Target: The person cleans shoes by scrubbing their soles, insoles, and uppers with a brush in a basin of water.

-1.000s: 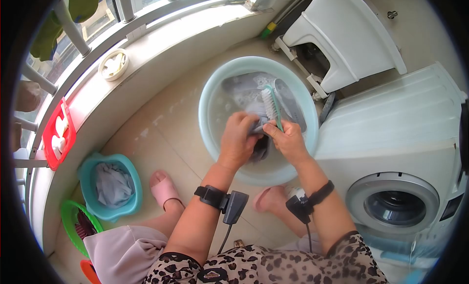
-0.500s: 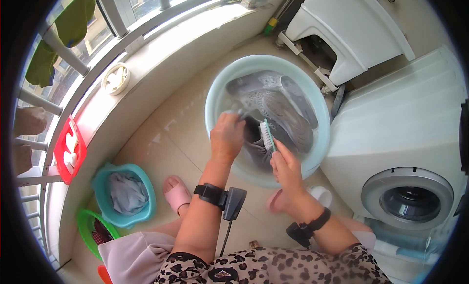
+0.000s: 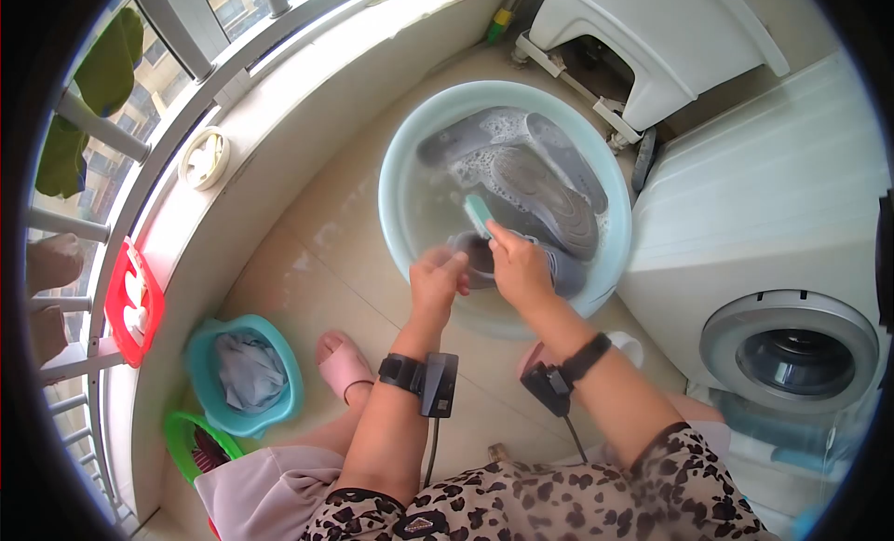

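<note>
A light blue basin (image 3: 388, 196) of soapy water holds several grey shoes. One sole-up shoe (image 3: 545, 201) lies at its middle right. At the near side, another grey shoe (image 3: 564, 273) shows its dark opening, partly hidden by my hands. My left hand (image 3: 436, 282) is closed at the end of this shoe, fingers curled at its rim and a little blurred. My right hand (image 3: 523, 273) grips a scrub brush (image 3: 478, 213) with a pale green back and white bristles, held over the shoe's opening.
A teal basin (image 3: 296, 373) with wet cloth and a green basket (image 3: 177, 445) stand at left. A red soap holder (image 3: 121, 308) and a round soap dish (image 3: 216, 173) sit by the railing. The washing machine (image 3: 670, 234) is at right, a white sink pedestal (image 3: 670, 38) behind.
The brush has moved up and left and tipped over, back now upward. The near shoe has turned, its body now pointing right. My left hand has come lower, toward me.
</note>
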Tool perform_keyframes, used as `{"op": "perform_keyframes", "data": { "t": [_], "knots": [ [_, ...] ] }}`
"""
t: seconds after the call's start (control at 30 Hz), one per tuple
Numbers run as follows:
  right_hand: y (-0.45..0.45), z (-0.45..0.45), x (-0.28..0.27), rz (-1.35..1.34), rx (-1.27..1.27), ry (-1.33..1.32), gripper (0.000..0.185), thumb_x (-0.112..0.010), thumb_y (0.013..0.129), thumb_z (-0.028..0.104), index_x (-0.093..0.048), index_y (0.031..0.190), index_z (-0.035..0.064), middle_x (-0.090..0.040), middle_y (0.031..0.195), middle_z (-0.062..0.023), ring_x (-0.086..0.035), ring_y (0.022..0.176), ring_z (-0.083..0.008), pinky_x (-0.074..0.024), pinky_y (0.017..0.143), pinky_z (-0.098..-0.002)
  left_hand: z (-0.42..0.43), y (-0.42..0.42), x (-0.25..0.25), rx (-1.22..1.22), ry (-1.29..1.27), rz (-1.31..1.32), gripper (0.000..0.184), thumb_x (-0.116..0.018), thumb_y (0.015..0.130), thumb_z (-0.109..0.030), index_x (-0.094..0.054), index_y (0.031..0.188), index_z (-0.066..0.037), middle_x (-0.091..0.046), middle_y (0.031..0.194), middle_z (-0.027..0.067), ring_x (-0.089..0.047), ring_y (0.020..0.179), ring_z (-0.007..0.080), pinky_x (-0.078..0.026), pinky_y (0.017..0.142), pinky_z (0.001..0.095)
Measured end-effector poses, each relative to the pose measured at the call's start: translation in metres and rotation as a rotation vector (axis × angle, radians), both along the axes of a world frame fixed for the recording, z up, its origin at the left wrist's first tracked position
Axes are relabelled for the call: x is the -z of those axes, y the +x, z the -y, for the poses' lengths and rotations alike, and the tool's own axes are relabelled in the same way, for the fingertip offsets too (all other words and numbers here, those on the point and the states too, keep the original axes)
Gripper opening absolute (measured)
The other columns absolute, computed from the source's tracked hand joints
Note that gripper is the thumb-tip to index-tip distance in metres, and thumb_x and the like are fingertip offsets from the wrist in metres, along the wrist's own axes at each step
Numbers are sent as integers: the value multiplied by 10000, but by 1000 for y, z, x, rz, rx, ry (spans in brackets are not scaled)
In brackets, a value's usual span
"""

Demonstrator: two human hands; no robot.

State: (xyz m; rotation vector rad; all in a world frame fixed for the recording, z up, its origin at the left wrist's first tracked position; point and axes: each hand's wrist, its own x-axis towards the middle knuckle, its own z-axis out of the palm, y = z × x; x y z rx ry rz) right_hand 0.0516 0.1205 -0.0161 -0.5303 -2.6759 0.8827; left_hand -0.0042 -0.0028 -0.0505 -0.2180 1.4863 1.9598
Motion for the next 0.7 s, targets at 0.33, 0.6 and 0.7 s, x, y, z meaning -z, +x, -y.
{"op": "perform_keyframes", "data": {
  "t": [0.33, 0.6, 0.7],
  "knots": [
    [-3, 1, 5, 223, -8, 50, 274, -497, 880, 165, -617, 1118, 101, -631, 760, -209, -619, 744, -398, -472, 640, -491, -9, 15, 9, 26, 56, 48, 84, -569, 871, -68, -566, 816, -5, -563, 652, 29, -502, 497, 94, -402, 420, 233],
    [46, 13, -10, 156, -74, -165, 321, -544, 862, 156, -597, 1173, 95, -625, 792, -233, -607, 764, -417, -467, 675, -485, -17, 14, 8, -105, 86, 128, 80, -594, 865, -75, -562, 807, -29, -539, 618, 20, -484, 489, 79, -362, 411, 208],
    [19, 11, 4, 202, -38, -148, 324, -540, 874, 188, -596, 1176, 85, -639, 824, -226, -616, 791, -409, -473, 707, -485, -12, 7, 8, -177, 53, 37, 80, -594, 867, -82, -565, 812, -32, -541, 615, 21, -483, 485, 82, -364, 413, 210]
  ]
}}
